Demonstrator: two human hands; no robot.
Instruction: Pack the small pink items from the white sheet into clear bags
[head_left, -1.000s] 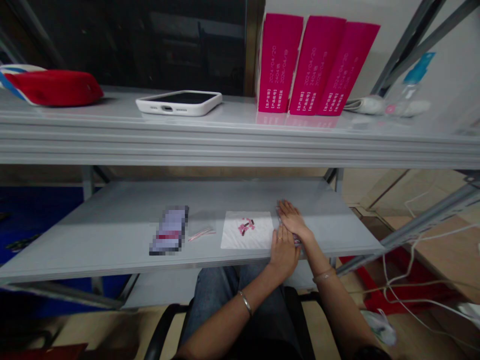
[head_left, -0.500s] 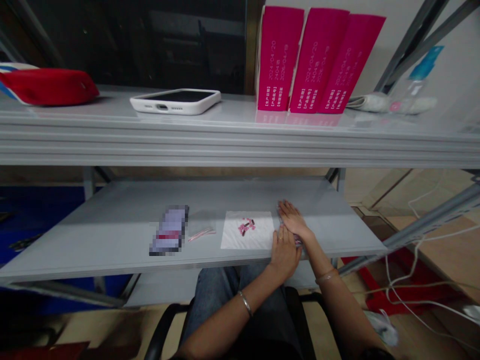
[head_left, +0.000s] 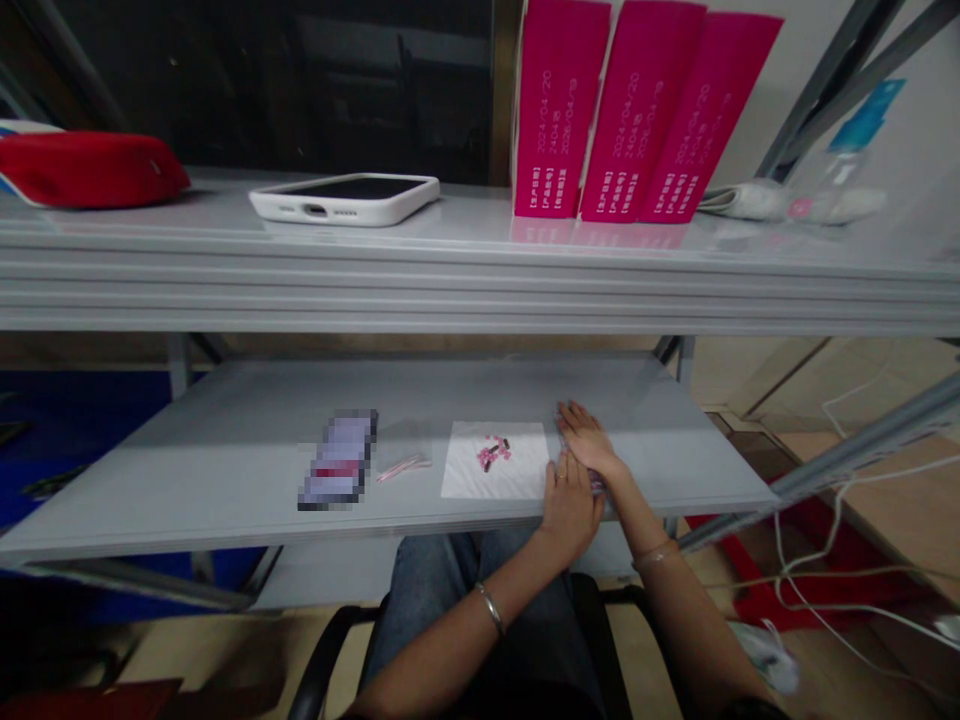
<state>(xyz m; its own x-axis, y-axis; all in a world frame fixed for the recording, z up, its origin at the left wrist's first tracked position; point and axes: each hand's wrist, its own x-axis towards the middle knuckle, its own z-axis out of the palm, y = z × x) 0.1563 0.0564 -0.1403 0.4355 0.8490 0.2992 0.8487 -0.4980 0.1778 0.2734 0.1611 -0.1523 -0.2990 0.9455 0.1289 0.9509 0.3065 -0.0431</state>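
Two hands: left hand and right hand lie flat, fingers together, pressing a thin packet on the grey shelf.
Packet: mostly hidden under the fingers; material unclear.
Progress: nothing lifted; pink pieces lie untouched on a white sheet, just left of the fingers.
Further left: thin pink strips, glossy.
Shelf surface: smooth, matte metal.

three pink boxes, one white phone, one red pouch, one white sheet
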